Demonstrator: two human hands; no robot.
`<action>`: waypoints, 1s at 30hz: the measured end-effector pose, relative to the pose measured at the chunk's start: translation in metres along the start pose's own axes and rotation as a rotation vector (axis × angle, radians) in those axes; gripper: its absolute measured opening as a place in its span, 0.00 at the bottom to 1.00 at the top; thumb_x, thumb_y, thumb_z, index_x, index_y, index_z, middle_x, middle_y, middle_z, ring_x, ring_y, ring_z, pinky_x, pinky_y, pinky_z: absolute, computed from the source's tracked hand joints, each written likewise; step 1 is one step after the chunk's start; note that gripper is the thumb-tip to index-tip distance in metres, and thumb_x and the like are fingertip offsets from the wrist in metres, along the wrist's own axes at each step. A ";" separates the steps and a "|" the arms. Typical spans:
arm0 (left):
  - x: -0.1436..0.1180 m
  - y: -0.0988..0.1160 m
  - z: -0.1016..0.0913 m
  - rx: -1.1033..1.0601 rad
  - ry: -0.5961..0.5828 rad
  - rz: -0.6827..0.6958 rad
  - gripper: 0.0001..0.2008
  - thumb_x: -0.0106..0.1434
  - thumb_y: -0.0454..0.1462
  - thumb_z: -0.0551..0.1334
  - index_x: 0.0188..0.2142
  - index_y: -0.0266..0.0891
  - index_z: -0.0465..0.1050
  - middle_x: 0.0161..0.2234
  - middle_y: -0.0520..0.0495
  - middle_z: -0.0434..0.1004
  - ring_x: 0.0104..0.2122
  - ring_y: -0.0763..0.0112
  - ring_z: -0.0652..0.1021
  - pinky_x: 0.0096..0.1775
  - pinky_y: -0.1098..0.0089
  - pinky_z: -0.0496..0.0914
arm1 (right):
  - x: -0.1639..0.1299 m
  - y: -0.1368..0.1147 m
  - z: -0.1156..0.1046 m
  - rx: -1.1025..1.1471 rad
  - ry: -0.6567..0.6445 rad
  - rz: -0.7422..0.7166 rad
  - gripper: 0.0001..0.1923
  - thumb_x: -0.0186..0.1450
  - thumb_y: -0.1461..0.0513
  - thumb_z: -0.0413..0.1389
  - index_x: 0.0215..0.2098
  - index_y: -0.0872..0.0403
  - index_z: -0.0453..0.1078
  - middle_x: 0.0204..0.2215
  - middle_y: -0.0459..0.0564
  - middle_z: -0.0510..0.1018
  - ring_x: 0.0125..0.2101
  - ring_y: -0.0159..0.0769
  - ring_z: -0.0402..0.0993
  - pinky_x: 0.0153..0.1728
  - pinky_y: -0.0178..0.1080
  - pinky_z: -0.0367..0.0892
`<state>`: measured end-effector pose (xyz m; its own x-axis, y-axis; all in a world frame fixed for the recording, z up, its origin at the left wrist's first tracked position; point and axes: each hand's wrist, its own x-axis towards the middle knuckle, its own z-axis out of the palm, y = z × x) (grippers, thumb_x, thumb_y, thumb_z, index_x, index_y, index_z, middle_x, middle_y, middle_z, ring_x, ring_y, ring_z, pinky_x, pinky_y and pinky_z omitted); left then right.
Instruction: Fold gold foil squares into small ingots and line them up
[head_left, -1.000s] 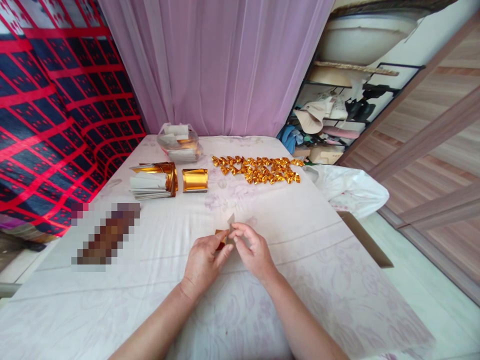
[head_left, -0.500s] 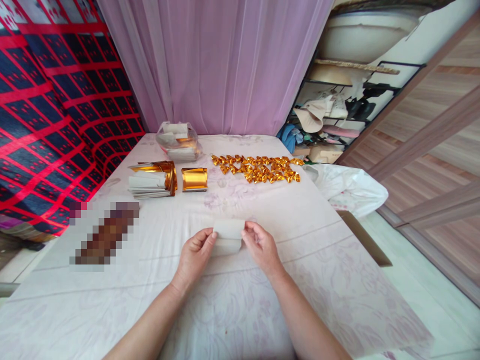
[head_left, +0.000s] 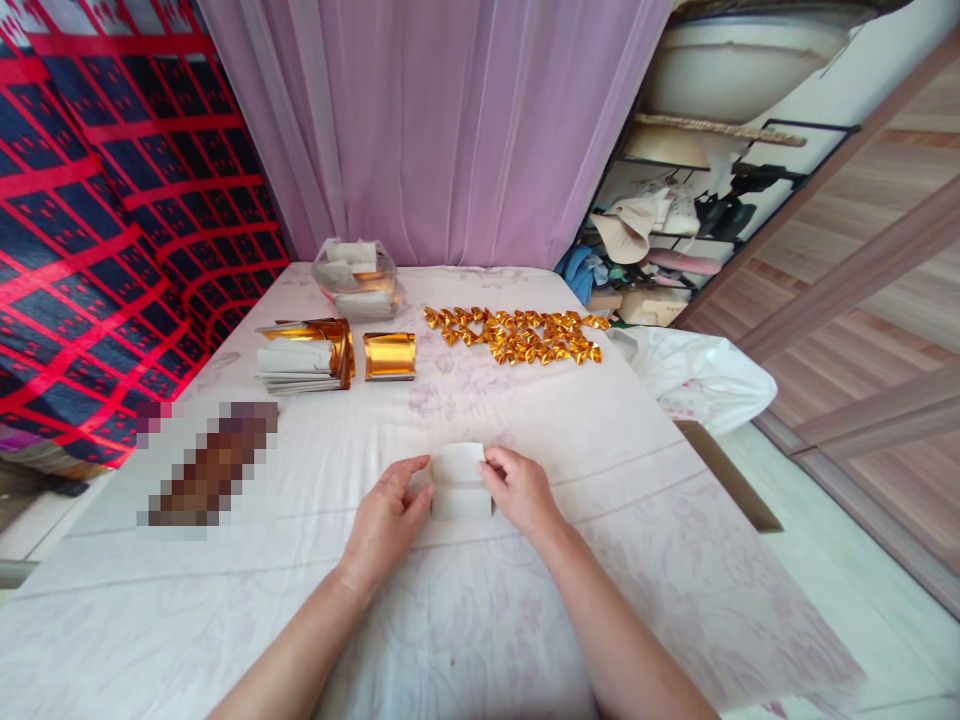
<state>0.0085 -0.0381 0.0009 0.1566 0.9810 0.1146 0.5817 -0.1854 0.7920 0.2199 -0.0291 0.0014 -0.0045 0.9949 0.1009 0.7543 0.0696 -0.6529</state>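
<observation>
A pale grey sheet of paper with a crease across it lies in front of me, its far part raised. My right hand pinches the sheet's right edge between thumb and fingers. At the left edge, my left hand has its thumb and index finger spread apart, the tips close to the paper; whether they touch it is hard to tell. Farther off are a flat stack of gold foil paper and a larger fanned pile of grey-backed gold sheets. Several folded gold foil pieces lie in rows.
A clear plastic bag of sheets stands at the back of the cloth-covered table. A blurred brown item lies at left. A white plastic bag is beyond the right edge, near a rack. A purple curtain hangs behind.
My left thumb and index finger have parted from their pinch on the paper. The sheet's near part now lies squarer below the crease, and my right hand still grips its edge.
</observation>
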 end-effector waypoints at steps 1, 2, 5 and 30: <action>0.000 0.000 -0.001 0.029 0.008 0.073 0.16 0.64 0.39 0.56 0.50 0.42 0.71 0.45 0.45 0.77 0.25 0.75 0.76 0.32 0.70 0.73 | 0.001 0.000 0.000 -0.033 -0.008 -0.015 0.09 0.64 0.58 0.51 0.30 0.51 0.71 0.27 0.45 0.79 0.29 0.32 0.74 0.30 0.32 0.59; 0.000 0.001 -0.001 0.063 0.007 0.159 0.14 0.65 0.38 0.55 0.48 0.41 0.72 0.44 0.45 0.77 0.29 0.73 0.77 0.35 0.69 0.74 | 0.003 0.000 0.000 -0.063 -0.014 -0.030 0.09 0.64 0.59 0.51 0.30 0.51 0.72 0.27 0.45 0.79 0.29 0.32 0.74 0.30 0.32 0.59; 0.000 0.003 -0.001 0.211 -0.046 0.426 0.13 0.67 0.38 0.54 0.46 0.40 0.75 0.44 0.42 0.78 0.44 0.63 0.78 0.48 0.60 0.72 | 0.006 0.000 0.000 -0.130 -0.006 -0.081 0.08 0.64 0.60 0.51 0.32 0.50 0.72 0.29 0.45 0.80 0.31 0.33 0.74 0.31 0.32 0.60; -0.005 0.000 0.011 0.478 -0.228 0.485 0.19 0.66 0.44 0.58 0.54 0.41 0.70 0.56 0.43 0.72 0.60 0.56 0.67 0.63 0.47 0.50 | -0.012 0.007 -0.006 -0.067 0.071 -0.416 0.16 0.61 0.70 0.50 0.39 0.49 0.76 0.39 0.49 0.79 0.41 0.39 0.71 0.45 0.43 0.67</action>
<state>0.0168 -0.0438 -0.0063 0.6182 0.7553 0.2177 0.6824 -0.6532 0.3281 0.2295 -0.0412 0.0001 -0.2743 0.8754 0.3980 0.7390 0.4567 -0.4953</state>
